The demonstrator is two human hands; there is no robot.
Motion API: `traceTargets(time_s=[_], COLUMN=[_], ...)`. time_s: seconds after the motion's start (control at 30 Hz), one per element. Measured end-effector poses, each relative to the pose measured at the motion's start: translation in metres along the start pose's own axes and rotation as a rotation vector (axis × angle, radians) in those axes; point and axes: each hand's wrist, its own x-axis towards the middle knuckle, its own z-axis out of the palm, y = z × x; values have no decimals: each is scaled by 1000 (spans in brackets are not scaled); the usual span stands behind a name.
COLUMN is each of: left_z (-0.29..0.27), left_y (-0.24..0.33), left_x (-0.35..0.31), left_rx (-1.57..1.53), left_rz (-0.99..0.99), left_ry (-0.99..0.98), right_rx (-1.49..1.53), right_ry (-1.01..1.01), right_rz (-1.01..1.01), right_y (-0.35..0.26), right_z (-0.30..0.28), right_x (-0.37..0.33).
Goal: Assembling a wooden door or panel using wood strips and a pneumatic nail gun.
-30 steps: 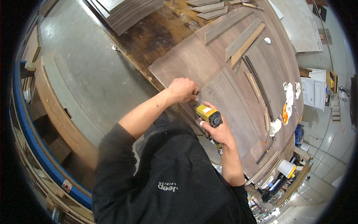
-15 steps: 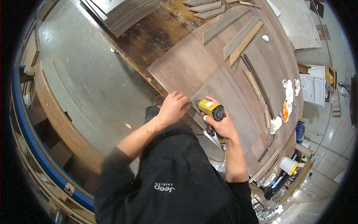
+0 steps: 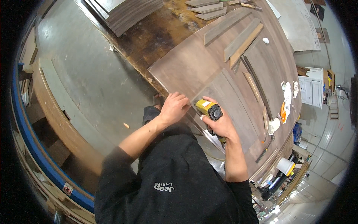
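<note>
My right hand (image 3: 220, 125) grips a yellow and black power tool (image 3: 209, 109), its nose pointed at the near edge of a large dark wood panel (image 3: 209, 67) lying on the workbench. My left hand (image 3: 174, 108) rests on that same edge just left of the tool's tip, fingers curled down onto the wood. What the fingers pinch, if anything, is hidden. A smaller rectangular board (image 3: 233, 104) lies on the panel right beside the tool.
Several loose wood strips (image 3: 242, 39) lie across the panel's far side. A stack of thin sheets (image 3: 126, 13) sits at the bench's far corner. White and orange rags (image 3: 285, 100) and a white cup (image 3: 286, 166) lie at the right. A concrete floor (image 3: 85, 82) is on the left.
Both hands and the tool have shifted along the panel's near edge toward its corner, staying close together. My left hand has settled flatter on the edge.
</note>
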Motion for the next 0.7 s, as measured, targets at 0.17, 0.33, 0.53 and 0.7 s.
traceTargets(time_s=[0.17, 0.33, 0.53, 0.7], left_z=[-6, 18, 60, 70], left_y=[8, 9, 12, 11], left_x=[10, 55, 114, 121], left_rx=[48, 148, 210, 217], left_rz=[-118, -59, -45, -31], left_ry=[-75, -94, -55, -10], right_rx=[353, 378, 398, 420], right_ry=[20, 224, 269, 290], right_rz=[120, 45, 56, 87], right_y=[9, 7, 14, 15], right_z=[-25, -68, -106, -123], right_x=[-9, -2, 43, 71])
